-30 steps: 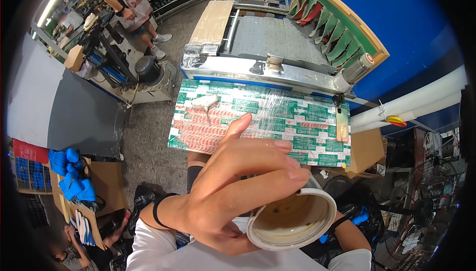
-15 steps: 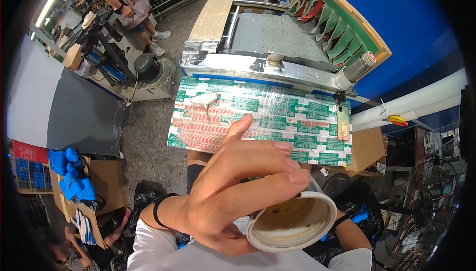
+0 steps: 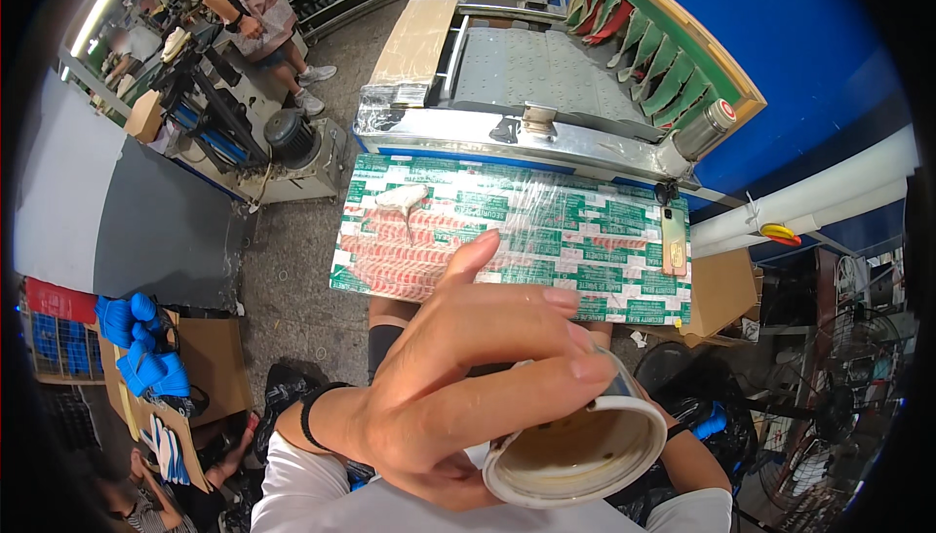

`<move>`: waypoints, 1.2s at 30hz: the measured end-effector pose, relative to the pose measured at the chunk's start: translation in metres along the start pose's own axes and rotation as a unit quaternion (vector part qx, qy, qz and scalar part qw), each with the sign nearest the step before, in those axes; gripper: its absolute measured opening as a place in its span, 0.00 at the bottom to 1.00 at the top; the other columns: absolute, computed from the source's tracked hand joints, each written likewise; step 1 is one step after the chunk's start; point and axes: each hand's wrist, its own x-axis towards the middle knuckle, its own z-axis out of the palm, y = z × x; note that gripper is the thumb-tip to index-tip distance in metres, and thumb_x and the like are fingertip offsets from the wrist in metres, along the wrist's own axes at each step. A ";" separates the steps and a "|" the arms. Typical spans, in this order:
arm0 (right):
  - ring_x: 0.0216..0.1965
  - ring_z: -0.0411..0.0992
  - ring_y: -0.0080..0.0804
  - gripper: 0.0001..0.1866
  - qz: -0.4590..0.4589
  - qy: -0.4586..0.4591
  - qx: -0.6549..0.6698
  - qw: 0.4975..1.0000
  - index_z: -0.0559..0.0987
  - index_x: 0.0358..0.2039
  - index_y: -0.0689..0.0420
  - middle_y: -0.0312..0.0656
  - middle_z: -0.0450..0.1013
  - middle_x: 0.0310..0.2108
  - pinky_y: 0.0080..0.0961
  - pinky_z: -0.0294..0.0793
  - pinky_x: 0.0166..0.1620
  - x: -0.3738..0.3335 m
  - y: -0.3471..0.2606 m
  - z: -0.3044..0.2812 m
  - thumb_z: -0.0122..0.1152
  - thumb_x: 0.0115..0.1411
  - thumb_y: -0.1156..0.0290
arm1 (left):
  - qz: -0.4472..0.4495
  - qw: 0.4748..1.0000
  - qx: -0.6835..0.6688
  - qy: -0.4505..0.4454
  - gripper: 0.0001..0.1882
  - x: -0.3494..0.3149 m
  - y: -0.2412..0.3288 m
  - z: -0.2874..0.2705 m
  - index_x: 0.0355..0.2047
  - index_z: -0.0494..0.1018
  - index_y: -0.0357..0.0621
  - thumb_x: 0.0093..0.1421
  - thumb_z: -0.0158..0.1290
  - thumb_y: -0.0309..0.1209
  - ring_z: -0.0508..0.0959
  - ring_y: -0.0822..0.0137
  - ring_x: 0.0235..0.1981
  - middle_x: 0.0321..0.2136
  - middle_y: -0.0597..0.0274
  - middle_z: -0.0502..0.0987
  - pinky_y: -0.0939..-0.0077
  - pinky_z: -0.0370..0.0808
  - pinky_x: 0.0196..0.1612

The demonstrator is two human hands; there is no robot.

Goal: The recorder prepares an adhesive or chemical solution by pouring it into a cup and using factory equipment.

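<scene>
Close in front of me, my left hand has its fingers wrapped around a white cup. The cup is tipped so its round mouth faces up toward me, and brownish residue shows on the inner wall. A black band circles my left wrist. My right forearm comes in from the lower right; the right hand is hidden behind the cup. Beyond both hands lies a work board covered in green, white and red tape. On it rest a small white piece of material and a phone.
A conveyor machine stands behind the board, with green and red flaps on its right. To the left are a motor unit, blue bundles and a cardboard box. A standing person is at the far left; fans stand right.
The cup has shifted slightly right and its mouth has turned a little, with my left hand still around it. The things on the board have stayed put.
</scene>
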 end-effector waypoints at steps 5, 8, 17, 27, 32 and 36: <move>0.63 0.65 0.44 0.55 0.001 0.001 -0.002 1.000 0.67 0.70 0.34 0.36 0.66 0.63 0.47 0.64 0.67 -0.001 -0.003 -0.003 0.83 0.38 0.55 | -0.019 0.999 0.006 0.041 0.24 0.000 0.009 0.007 0.46 0.71 0.58 0.53 0.71 0.27 0.80 0.56 0.48 0.42 0.63 0.77 0.37 0.57 0.71; 0.63 0.65 0.44 0.55 0.000 0.002 -0.003 1.000 0.67 0.70 0.34 0.36 0.67 0.63 0.47 0.64 0.67 -0.001 -0.003 -0.004 0.83 0.38 0.56 | -0.034 0.998 -0.005 0.060 0.19 0.000 0.011 0.011 0.44 0.72 0.59 0.57 0.67 0.25 0.80 0.57 0.47 0.41 0.64 0.77 0.36 0.57 0.71; 0.63 0.65 0.44 0.55 0.000 0.002 -0.011 1.000 0.67 0.70 0.34 0.37 0.67 0.63 0.47 0.64 0.67 -0.001 -0.002 -0.001 0.83 0.38 0.56 | 0.139 0.977 -0.013 0.161 0.06 -0.006 -0.003 0.022 0.39 0.73 0.60 0.65 0.58 0.32 0.80 0.59 0.44 0.38 0.64 0.76 0.39 0.56 0.73; 0.64 0.65 0.44 0.55 0.007 -0.006 -0.012 1.000 0.67 0.70 0.33 0.37 0.66 0.64 0.48 0.63 0.67 -0.001 -0.002 0.001 0.83 0.39 0.55 | 0.229 0.960 -0.008 0.159 0.09 0.002 -0.009 0.020 0.43 0.73 0.57 0.64 0.59 0.33 0.80 0.56 0.45 0.41 0.62 0.77 0.40 0.59 0.71; 0.64 0.65 0.44 0.55 0.007 -0.007 -0.003 1.000 0.67 0.70 0.33 0.37 0.66 0.64 0.48 0.63 0.67 -0.001 -0.003 -0.002 0.83 0.39 0.55 | 0.277 0.948 -0.004 0.157 0.11 0.005 -0.013 0.015 0.45 0.73 0.55 0.64 0.60 0.33 0.80 0.55 0.46 0.43 0.61 0.77 0.40 0.60 0.70; 0.64 0.64 0.45 0.54 0.005 -0.009 -0.005 1.000 0.67 0.70 0.33 0.37 0.66 0.64 0.47 0.63 0.68 0.000 -0.004 -0.003 0.82 0.40 0.54 | 0.315 0.936 0.002 0.155 0.13 0.007 -0.014 0.010 0.47 0.73 0.54 0.63 0.61 0.34 0.80 0.54 0.47 0.44 0.60 0.78 0.41 0.62 0.69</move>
